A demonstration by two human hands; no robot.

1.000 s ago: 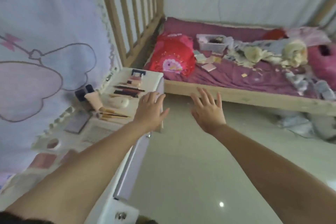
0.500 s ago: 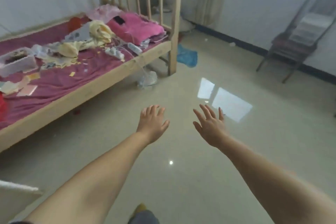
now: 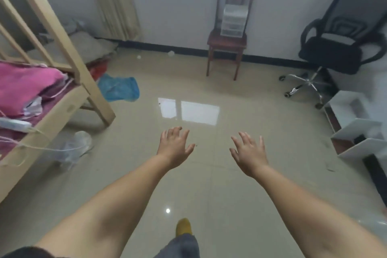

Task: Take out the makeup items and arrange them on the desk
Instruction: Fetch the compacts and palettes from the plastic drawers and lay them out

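My left hand (image 3: pixel 174 146) and my right hand (image 3: pixel 248 154) are stretched out in front of me over the glossy floor, fingers spread, holding nothing. No makeup items and no desk show in this view. A small clear plastic drawer unit (image 3: pixel 233 21) stands on the seat of a dark wooden chair (image 3: pixel 227 43) against the far wall.
A wooden bed frame (image 3: pixel 69 98) with pink bedding (image 3: pixel 25 86) fills the left. A blue cloth (image 3: pixel 119 89) and a clear plastic bag (image 3: pixel 75 146) lie on the floor. A black office chair (image 3: pixel 339 44) and a white shelf unit (image 3: pixel 360 130) stand at the right.
The view has swung right, from the white desk with makeup items, past the bed, to the far wall with the chairs. Both hands stay outstretched and hold nothing.
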